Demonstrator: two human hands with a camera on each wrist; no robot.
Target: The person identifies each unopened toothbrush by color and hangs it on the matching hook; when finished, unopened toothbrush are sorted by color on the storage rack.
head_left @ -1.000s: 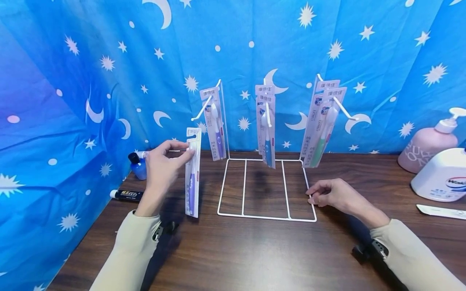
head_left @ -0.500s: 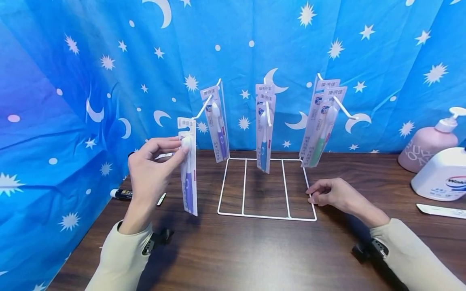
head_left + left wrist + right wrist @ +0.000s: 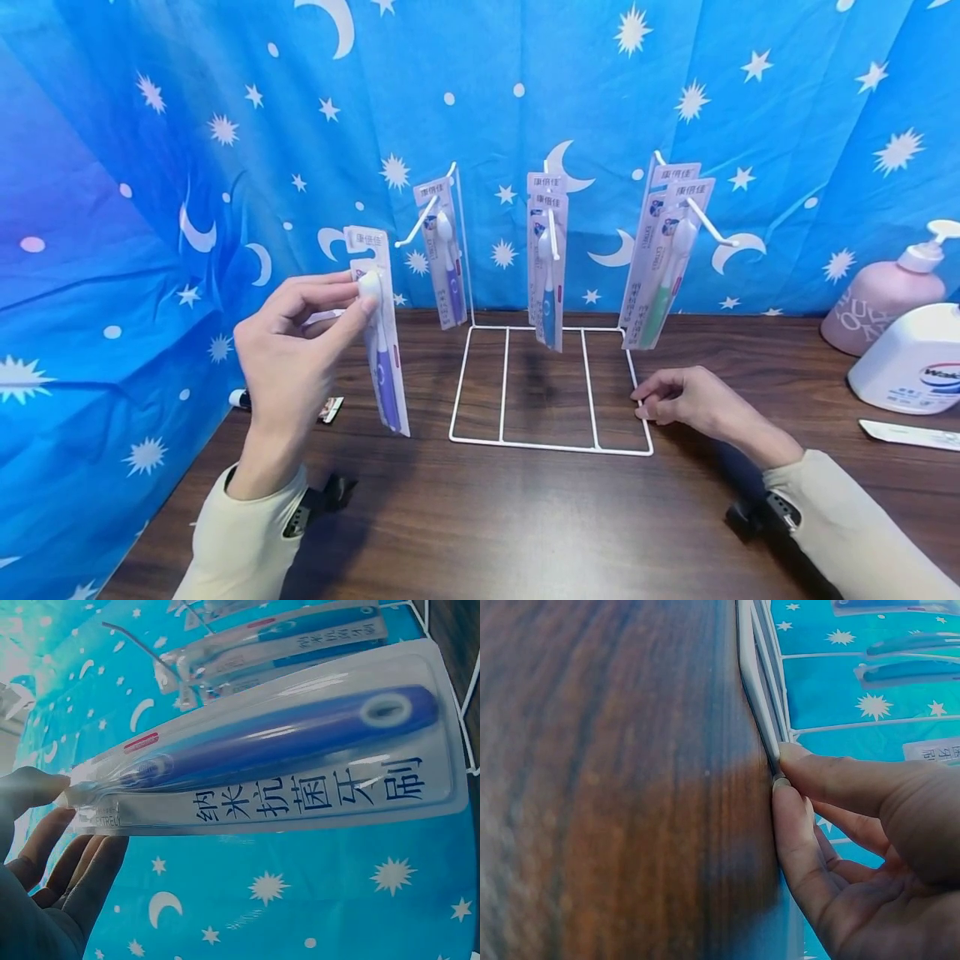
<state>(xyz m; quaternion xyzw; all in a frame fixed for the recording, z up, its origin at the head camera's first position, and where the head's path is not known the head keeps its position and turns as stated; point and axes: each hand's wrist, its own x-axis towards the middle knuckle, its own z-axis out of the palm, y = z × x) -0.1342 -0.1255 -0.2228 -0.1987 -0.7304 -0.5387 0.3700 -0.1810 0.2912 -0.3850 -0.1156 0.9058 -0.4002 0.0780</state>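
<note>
My left hand (image 3: 288, 354) pinches a packaged purple toothbrush (image 3: 385, 375) between thumb and fingers near the brush head. The pack hangs in the air left of a white wire rack (image 3: 551, 447), its hook slot at the top. In the left wrist view the toothbrush pack (image 3: 300, 735) runs sideways from the fingertips. On the rack's left hook hangs a purple toothbrush pack (image 3: 450, 279); blue toothbrush packs (image 3: 548, 287) hang on the middle one, and a green toothbrush pack (image 3: 663, 292) fronts the right one. My right hand (image 3: 697, 408) pinches the rack's right base wire, also visible as wire (image 3: 757, 697) from the right wrist.
At the right stand a pink pump bottle (image 3: 877, 308) and a white bottle (image 3: 900, 367), with a flat white strip (image 3: 911, 434) before them. A dark tube with a white cap (image 3: 238, 399) lies partly hidden behind my left hand. A blue starry cloth (image 3: 495, 75) backs the table.
My left hand has moved left and slightly up, carrying the purple toothbrush pack, whose top now leans left. The hanging packs have swayed slightly. My right hand stays at the rack's base.
</note>
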